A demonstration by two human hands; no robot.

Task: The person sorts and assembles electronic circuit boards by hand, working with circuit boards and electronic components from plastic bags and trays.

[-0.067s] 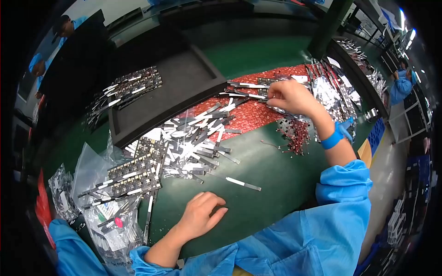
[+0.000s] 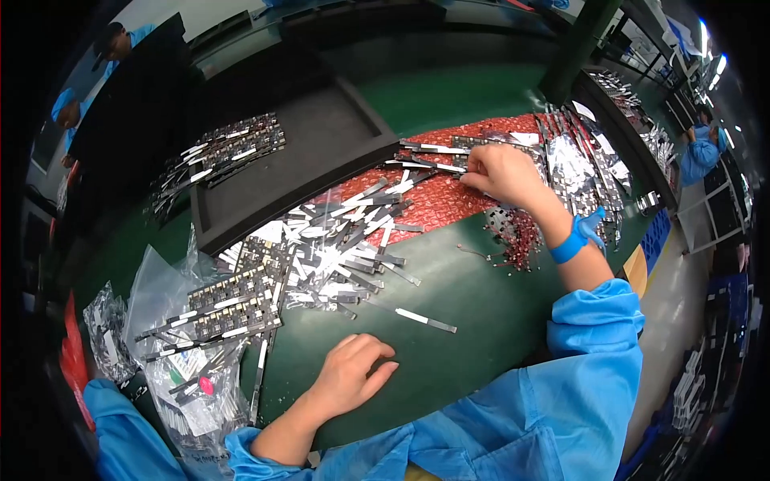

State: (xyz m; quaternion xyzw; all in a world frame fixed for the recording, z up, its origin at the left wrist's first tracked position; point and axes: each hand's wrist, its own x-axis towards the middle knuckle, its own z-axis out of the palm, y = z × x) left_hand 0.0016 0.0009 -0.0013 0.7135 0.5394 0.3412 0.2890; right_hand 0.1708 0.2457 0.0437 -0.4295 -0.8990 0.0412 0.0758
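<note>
My right hand [image 2: 507, 175], a blue band [image 2: 574, 240] round its wrist, reaches over the red bubble wrap [image 2: 437, 204]. Its thumb and fingers are pinched together at the right end of some narrow circuit boards with black-and-white flex strips [image 2: 437, 149]. Whatever lies between the fingertips is hidden. On the green tabletop [image 2: 473, 361] rests my left hand [image 2: 351, 375], palm down, holding nothing, its fingers loosely bent and the thumb apart. A single flex strip [image 2: 425, 320] lies beyond it.
A black tray [image 2: 301, 191] holds circuit boards [image 2: 241, 148] at its left. Loose flex strips [image 2: 337, 252] are heaped before it, beside more boards [image 2: 234, 309] and plastic bags [image 2: 152, 305]. Small red-wired parts [image 2: 517, 239] lie right of centre, silvery boards [image 2: 573, 164] beyond. Other people sit farther off.
My right hand has shifted very slightly, its fingertips staying by the same boards. My left hand rests in the same place.
</note>
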